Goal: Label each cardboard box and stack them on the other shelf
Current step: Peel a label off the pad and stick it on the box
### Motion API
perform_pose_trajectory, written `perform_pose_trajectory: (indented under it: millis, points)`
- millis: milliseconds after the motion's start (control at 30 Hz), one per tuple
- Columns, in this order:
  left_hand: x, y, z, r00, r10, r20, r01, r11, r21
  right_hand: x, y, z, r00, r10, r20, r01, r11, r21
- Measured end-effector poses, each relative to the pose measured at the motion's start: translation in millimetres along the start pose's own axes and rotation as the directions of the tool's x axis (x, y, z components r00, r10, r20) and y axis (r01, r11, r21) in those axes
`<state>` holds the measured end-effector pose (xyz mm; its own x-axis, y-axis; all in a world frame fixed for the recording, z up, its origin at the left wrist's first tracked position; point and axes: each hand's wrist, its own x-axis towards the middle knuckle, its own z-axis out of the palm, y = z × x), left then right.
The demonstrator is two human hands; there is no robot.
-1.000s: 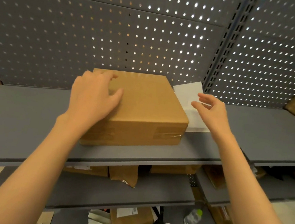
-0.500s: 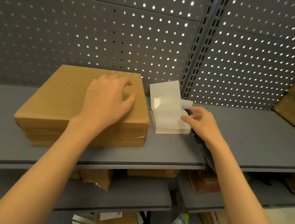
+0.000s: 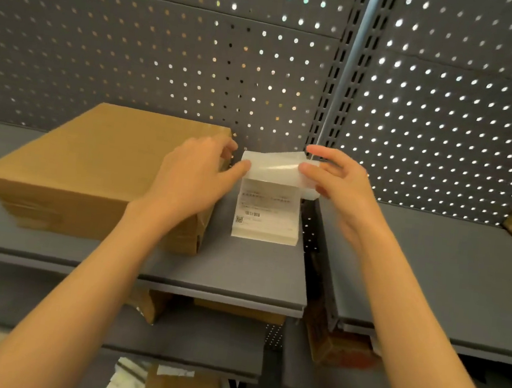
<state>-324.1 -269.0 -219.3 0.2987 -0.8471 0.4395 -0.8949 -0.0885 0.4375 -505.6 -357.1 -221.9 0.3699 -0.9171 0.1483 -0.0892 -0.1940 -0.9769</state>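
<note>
Looking down the forearms from the bottom of the frame, I see both hands meeting at the middle, over a stack of labels (image 3: 266,214) that lies on the grey shelf (image 3: 239,275) just right of the cardboard box (image 3: 98,169). My left hand (image 3: 193,174) reaches across the box's right edge, its thumb touching the left end of the curled top sheet (image 3: 275,167); whether its fingers actually pinch that sheet I cannot tell. My right hand (image 3: 337,180) pinches the sheet's right end between thumb and fingers. The sheet is lifted and bowed over the stack's far end, glossy and thin.

I judge it will handle as flimsy and probably sticky on one face: likely to curl back, crease or cling to itself, so it is best held by opposite edges and kept taut. The printed label beneath shows a barcode and a small code square.

Farther back, the box sits flat in the left centre, near the perforated back panel (image 3: 168,56). It looks stiff, taped and plain-topped; I would grip it by opposite sides. More cardboard lies on the lower shelves.
</note>
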Motion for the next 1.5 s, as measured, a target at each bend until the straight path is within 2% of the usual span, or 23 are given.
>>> perform_pose_trajectory:
  millis: [100,200,267,367,500,600,767,867,1033,1267,1500]
  points:
    - [9.0,1.8,-1.5,0.995,-0.040,0.097,0.059,0.977,-0.207,7.0,-13.4,-5.2,0.999,-0.040,-0.013,0.041,0.997,0.061]
    - [17.9,3.1,-4.5,0.987,0.008,0.158,0.068,0.879,-0.472,11.5,-25.3,-8.5,0.997,-0.072,-0.026,0.075,0.991,0.112]
    - [22.1,5.6,-6.7,0.988,0.019,0.153,0.078,0.794,-0.603,12.4,-29.5,-9.6,0.996,-0.087,-0.032,0.090,0.991,0.096]
    - [25.9,9.5,-8.0,0.992,0.000,0.123,0.085,0.729,-0.679,12.9,-29.7,-5.3,0.984,-0.123,-0.125,0.122,0.992,-0.020]
    - [34.5,6.5,-8.4,0.984,-0.080,0.160,0.171,0.690,-0.704,9.9,-24.5,10.4,0.880,-0.346,-0.325,0.285,0.933,-0.222]
    - [43.0,3.3,-9.4,0.973,-0.115,0.198,0.224,0.664,-0.714,6.2,-22.7,26.5,0.799,-0.552,-0.240,0.428,0.801,-0.420]
    - [49.7,3.8,-8.2,0.970,-0.078,0.228,0.225,0.639,-0.736,12.6,-24.9,50.3,0.733,-0.679,-0.035,0.515,0.588,-0.623]
    - [53.7,4.0,-7.2,0.967,-0.051,0.249,0.227,0.616,-0.754,17.7,-22.9,55.8,0.728,-0.685,0.026,0.532,0.541,-0.651]
    - [60.4,3.6,-4.9,0.958,-0.069,0.277,0.265,0.573,-0.775,22.6,-20.8,53.9,0.735,-0.677,0.026,0.516,0.533,-0.671]
    - [62.1,3.4,-1.9,0.967,-0.008,0.256,0.207,0.611,-0.764,25.7,-18.8,50.4,0.732,-0.680,0.033,0.519,0.526,-0.674]
    - [66.5,3.0,0.0,0.970,-0.048,0.240,0.218,0.613,-0.759,27.9,-18.2,48.9,0.747,-0.662,0.058,0.521,0.529,-0.670]
